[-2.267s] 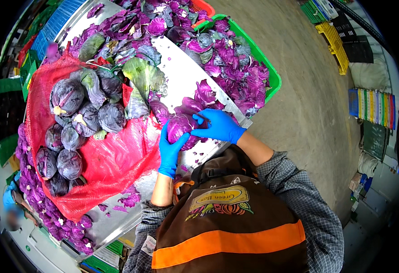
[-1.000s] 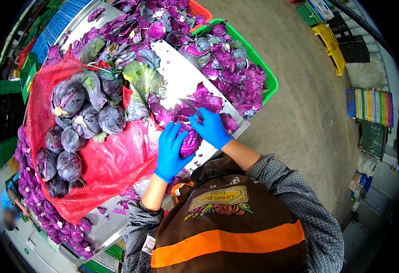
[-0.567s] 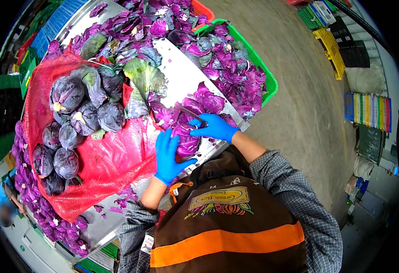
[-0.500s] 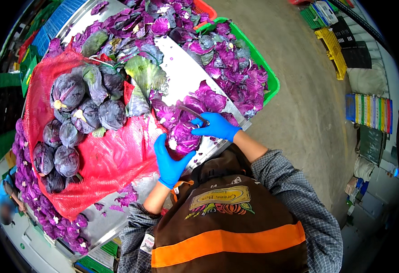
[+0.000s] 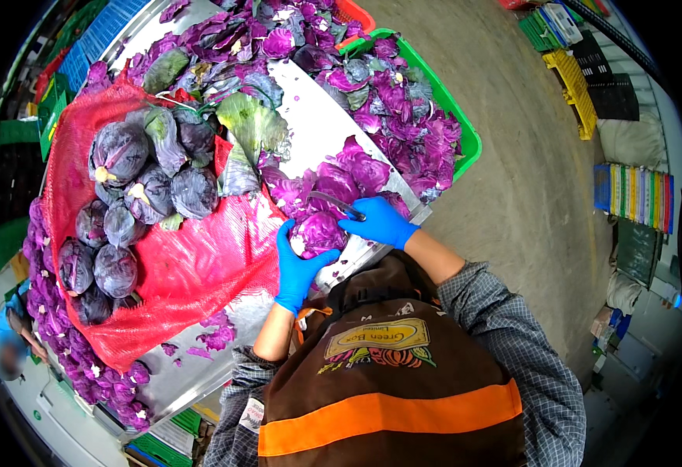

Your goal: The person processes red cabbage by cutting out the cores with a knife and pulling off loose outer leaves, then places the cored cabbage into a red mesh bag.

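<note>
The left hand (image 5: 296,265), in a blue glove, cups a red cabbage (image 5: 321,232) on the steel table (image 5: 310,124), near the edge by the person. The right hand (image 5: 380,222), gloved too, grips a knife (image 5: 334,202) whose blade lies over the cabbage's far side. Left of them, whole cabbages (image 5: 134,183) rest on a red net (image 5: 193,268). Far right, a green crate (image 5: 465,136) holds purple leaves (image 5: 403,124).

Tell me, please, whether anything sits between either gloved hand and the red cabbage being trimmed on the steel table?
Nothing visible does. The left hand already cups the red cabbage from its near side, and the right hand holds a knife against its top. Loose purple leaves lie only behind it.
</note>
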The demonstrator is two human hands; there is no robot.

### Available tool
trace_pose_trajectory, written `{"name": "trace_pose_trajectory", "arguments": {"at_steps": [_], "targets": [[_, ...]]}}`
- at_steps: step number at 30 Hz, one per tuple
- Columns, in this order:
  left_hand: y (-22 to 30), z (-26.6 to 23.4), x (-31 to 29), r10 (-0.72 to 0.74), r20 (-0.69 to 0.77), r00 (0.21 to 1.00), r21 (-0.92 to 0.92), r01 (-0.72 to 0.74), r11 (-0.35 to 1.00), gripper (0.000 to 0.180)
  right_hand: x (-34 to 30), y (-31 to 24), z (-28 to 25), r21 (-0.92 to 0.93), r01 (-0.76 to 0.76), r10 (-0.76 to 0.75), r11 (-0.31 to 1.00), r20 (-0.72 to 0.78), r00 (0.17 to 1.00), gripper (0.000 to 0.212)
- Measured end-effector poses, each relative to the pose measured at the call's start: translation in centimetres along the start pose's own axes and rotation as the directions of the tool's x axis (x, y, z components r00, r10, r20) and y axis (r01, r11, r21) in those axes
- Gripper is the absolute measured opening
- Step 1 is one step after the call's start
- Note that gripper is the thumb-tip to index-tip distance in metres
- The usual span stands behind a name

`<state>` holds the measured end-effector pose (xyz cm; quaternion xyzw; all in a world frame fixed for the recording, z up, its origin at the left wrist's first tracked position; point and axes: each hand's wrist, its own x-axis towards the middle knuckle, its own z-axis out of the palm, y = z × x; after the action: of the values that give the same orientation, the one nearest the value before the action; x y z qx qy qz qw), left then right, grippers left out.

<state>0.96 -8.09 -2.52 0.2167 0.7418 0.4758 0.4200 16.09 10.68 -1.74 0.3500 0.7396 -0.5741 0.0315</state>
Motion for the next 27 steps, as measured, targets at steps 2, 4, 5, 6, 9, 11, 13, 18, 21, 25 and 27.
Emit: {"name": "trace_pose_trajectory", "arguments": {"at_steps": [2,4,5,6,9,11,13,18,21,25,27], "targets": [[-0.1,-0.2,1.1,-0.134,0.006,0.991,-0.149,0.133,0.980,0.101,-0.2,-0.1,1.4,-0.035,0.083,-0.087,0.996,-0.127,0.988,0.037],[-0.3,-0.4,2.1,-0.187,0.025,0.982,-0.140,0.189,0.972,0.095,-0.5,0.6,2.5,-0.057,0.101,-0.111,0.993,-0.189,0.976,0.036],[0.2,-0.6,2.4,-0.209,0.033,0.977,-0.134,0.212,0.968,0.092,-0.4,0.2,2.5,-0.069,0.114,-0.126,0.991,-0.222,0.967,0.036],[1.0,-0.6,2.2,-0.237,0.068,0.969,-0.259,0.246,0.934,0.086,-0.5,0.0,2.1,0.049,0.023,-0.011,0.999,-0.232,0.973,0.035],[0.5,-0.7,1.4,-0.069,-0.018,0.997,-0.349,0.058,0.935,0.087,-0.3,-1.3,0.0,0.446,-0.145,0.237,0.883,-0.157,0.959,0.032],[1.4,-0.6,0.7,-0.038,-0.033,0.999,-0.502,0.017,0.864,0.087,-0.1,-0.5,-1.6,0.243,-0.166,0.217,0.956,-0.203,0.955,0.032],[2.0,-0.6,0.5,-0.051,-0.070,0.996,-0.627,-0.004,0.779,0.086,-0.2,0.3,-2.8,-0.149,-0.148,0.099,0.978,-0.292,0.951,0.036],[3.2,-1.4,1.0,0.166,-0.232,0.958,-0.311,-0.235,0.921,0.096,-1.5,-6.6,-0.9,0.308,0.049,-0.016,0.950,-0.110,0.994,0.059],[3.2,-1.8,1.1,0.213,-0.196,0.957,-0.335,-0.269,0.903,0.098,-1.1,-5.8,0.9,0.300,0.092,-0.060,0.949,-0.113,0.992,0.050],[4.3,-3.5,1.2,0.134,-0.066,0.989,-0.114,-0.141,0.984,0.107,-1.3,-3.7,1.7,0.336,0.052,-0.051,0.940,-0.010,0.999,0.047],[3.7,-3.6,1.5,0.131,-0.072,0.989,-0.085,-0.137,0.987,0.102,-1.3,-3.0,2.3,0.351,0.014,-0.020,0.936,0.013,1.000,0.048]]}}
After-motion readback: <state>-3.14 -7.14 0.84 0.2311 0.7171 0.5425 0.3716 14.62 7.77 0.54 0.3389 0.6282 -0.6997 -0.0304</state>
